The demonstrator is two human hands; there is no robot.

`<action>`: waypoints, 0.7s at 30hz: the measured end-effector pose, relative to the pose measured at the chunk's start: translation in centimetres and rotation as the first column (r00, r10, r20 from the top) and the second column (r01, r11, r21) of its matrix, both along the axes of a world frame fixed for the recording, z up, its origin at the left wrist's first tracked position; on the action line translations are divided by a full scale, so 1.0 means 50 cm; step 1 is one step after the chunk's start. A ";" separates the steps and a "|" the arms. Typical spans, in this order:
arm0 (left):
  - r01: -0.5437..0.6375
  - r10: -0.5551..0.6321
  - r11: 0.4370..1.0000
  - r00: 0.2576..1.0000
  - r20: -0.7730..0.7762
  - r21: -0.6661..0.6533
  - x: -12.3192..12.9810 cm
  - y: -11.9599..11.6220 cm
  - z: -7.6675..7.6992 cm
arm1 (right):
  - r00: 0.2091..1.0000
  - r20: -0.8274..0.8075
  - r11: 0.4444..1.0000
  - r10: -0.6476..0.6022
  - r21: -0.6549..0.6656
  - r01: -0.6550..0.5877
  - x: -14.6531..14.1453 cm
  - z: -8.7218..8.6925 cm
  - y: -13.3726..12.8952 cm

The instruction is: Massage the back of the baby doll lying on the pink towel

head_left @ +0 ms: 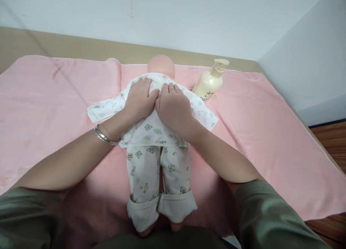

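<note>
A baby doll (161, 65) lies face down, its bare head toward the wall and its feet toward me. It wears a white printed top (152, 131) and matching trousers (146, 169) with turned-up cuffs. Flat on the left side of its upper back rests my left hand (140, 99), fingers stretched out, a silver bangle (105, 134) at the wrist. My right hand (174, 106) lies on the right side of the back, its fingers extended and close together. The two thumbs nearly meet over the middle of the back. Neither hand grips anything.
A pink blanket (248, 112) covers most of the tabletop (81, 43). To the right of the doll's shoulder a cream pump bottle (209, 82) leans to the right. White walls (175, 21) stand behind and at the right. Wooden flooring (331, 140) shows at the lower right.
</note>
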State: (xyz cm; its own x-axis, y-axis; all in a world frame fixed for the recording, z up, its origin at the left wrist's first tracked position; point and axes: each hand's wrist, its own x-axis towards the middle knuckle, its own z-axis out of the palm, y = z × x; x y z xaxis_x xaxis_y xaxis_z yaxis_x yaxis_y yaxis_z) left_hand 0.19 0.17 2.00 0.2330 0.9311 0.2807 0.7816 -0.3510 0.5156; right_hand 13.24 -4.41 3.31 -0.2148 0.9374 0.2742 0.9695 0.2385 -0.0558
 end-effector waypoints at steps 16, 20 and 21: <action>-0.032 0.022 0.997 0.991 0.135 0.072 -0.003 -0.004 -0.029 | 0.993 -0.118 0.997 0.022 -0.066 -0.030 0.006 0.011 -0.012; -0.044 0.037 0.999 0.981 0.190 0.028 -0.007 0.000 -0.027 | 0.998 -0.064 0.994 0.007 -0.106 -0.014 -0.014 0.020 -0.050; -0.053 0.048 0.998 0.980 0.195 0.021 -0.006 -0.002 -0.026 | 0.998 -0.068 0.993 0.007 -0.115 -0.015 -0.013 0.022 -0.049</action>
State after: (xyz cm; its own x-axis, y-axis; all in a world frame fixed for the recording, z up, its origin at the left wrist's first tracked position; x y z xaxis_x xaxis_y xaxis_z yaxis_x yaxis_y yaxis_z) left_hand -0.13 0.06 0.73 0.1246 0.9322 0.3399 0.6844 -0.3288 0.6507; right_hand 12.59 -6.87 4.42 -0.2096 0.9614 0.1785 0.9600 0.2370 -0.1491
